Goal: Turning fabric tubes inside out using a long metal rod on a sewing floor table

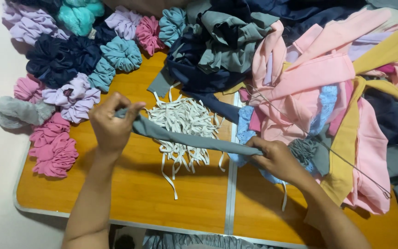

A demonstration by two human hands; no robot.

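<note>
My left hand (111,124) pinches one end of a long grey fabric tube (185,137) stretched above the wooden table (134,193). My right hand (277,159) grips the tube's other end, where grey cloth bunches up near a thin metal wire (328,150) that runs off to the right. Under the tube lies a heap of short white elastic strips (183,120).
Finished scrunchies (77,50) in pink, lilac, teal, navy and grey cover the table's left and far side. A large pile of cloth pieces (328,78) in pink, grey, navy and mustard fills the right. A metal seam (231,193) splits the table.
</note>
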